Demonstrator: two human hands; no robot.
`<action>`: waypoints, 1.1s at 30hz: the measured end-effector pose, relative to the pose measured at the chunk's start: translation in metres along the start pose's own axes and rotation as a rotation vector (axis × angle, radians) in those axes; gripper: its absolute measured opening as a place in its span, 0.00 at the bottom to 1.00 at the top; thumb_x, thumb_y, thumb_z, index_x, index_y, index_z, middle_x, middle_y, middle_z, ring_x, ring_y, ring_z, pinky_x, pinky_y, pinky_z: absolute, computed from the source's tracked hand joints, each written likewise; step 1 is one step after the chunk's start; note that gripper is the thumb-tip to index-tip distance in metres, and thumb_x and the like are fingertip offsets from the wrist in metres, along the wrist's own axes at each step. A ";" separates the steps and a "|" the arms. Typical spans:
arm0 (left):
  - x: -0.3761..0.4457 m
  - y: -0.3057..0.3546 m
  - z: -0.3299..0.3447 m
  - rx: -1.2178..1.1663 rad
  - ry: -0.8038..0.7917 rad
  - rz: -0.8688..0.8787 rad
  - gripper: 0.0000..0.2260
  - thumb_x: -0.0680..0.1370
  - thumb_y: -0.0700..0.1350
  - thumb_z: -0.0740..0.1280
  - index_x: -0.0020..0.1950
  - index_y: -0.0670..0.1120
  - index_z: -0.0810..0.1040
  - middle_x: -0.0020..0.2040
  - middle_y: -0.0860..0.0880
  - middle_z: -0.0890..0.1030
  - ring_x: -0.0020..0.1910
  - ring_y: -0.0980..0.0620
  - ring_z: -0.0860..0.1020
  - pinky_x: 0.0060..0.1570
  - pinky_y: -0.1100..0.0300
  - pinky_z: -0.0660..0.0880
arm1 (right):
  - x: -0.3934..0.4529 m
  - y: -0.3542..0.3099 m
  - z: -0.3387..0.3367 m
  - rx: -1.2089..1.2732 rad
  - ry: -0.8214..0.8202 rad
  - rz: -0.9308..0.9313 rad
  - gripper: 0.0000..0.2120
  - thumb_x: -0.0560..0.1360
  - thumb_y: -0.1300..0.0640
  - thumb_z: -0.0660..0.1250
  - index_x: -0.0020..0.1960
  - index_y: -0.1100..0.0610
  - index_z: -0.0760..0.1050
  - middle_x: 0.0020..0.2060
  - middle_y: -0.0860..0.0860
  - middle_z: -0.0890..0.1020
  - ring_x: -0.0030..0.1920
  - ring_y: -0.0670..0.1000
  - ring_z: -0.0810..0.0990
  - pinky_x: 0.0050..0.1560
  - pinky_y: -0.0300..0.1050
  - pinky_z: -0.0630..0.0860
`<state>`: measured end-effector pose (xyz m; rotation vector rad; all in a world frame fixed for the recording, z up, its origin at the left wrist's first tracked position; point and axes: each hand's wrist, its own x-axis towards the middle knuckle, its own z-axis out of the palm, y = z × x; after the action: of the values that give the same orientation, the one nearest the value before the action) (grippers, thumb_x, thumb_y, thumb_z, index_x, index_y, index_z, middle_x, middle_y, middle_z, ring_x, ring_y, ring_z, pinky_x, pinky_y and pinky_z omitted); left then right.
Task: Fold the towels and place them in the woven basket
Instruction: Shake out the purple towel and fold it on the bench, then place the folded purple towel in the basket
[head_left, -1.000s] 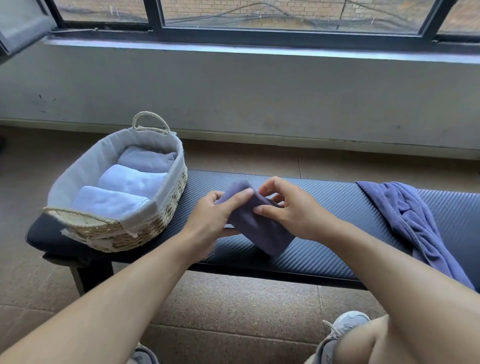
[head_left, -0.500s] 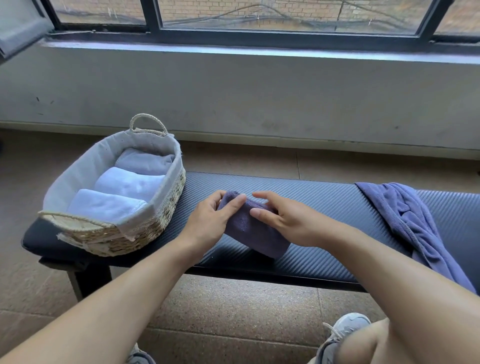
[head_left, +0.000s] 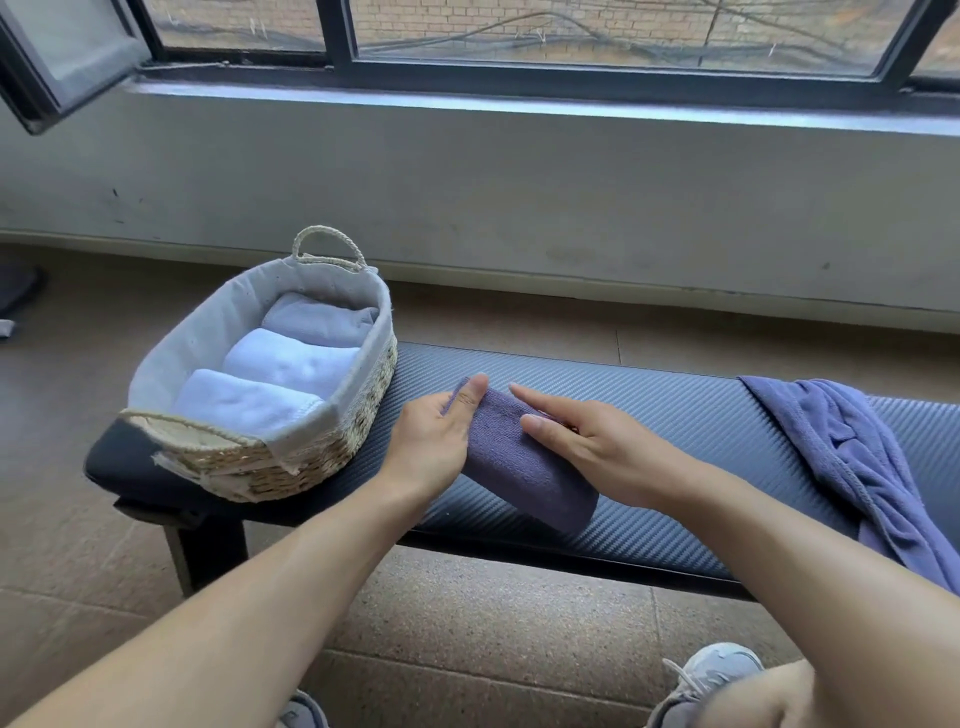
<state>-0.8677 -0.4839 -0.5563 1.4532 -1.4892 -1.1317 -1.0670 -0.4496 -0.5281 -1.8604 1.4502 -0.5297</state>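
Head view. Purple towel folded into a thick narrow pad, terry nap visible, lying diagonally on bench, far end toward basket, near end at bench's front edge. Edges look even; top surface smooth.

Left hand on towel's left side: thumb laid straight along top of far end, fingers hidden behind/under the cloth, can't tell if curled. Right hand flat on towel's right side, fingers straight, pressing down, not gripping.

Basket just left of hands, on bench's left end; woven, cloth-lined, rope handles. Inside: 3 folded towels in a row, two white nearer, one pale grey at far end.

Loose blue-purple towel, unfolded, crumpled on bench's right end, draping over front edge, well apart from hands.
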 end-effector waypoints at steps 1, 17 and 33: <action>0.000 0.001 -0.001 -0.028 -0.050 -0.004 0.35 0.74 0.73 0.63 0.42 0.38 0.81 0.34 0.47 0.81 0.34 0.53 0.76 0.41 0.52 0.74 | 0.001 -0.001 0.000 0.040 -0.008 -0.001 0.23 0.82 0.41 0.58 0.77 0.40 0.66 0.72 0.36 0.72 0.71 0.35 0.69 0.75 0.39 0.63; -0.003 0.010 -0.049 0.266 0.266 0.299 0.15 0.81 0.56 0.66 0.62 0.50 0.80 0.58 0.52 0.84 0.58 0.53 0.81 0.61 0.53 0.76 | 0.025 -0.027 0.036 0.030 0.051 -0.087 0.15 0.84 0.52 0.61 0.69 0.41 0.75 0.57 0.26 0.79 0.62 0.29 0.75 0.65 0.29 0.69; 0.006 0.018 -0.175 0.714 0.601 0.206 0.18 0.78 0.39 0.62 0.67 0.47 0.77 0.68 0.46 0.78 0.73 0.43 0.69 0.74 0.45 0.62 | 0.067 -0.076 0.047 0.044 0.324 -0.235 0.15 0.84 0.56 0.62 0.67 0.47 0.79 0.59 0.34 0.81 0.61 0.32 0.77 0.64 0.32 0.70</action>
<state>-0.7089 -0.5055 -0.4831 1.8230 -1.5958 0.0233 -0.9652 -0.4909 -0.5103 -1.9889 1.4125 -1.0086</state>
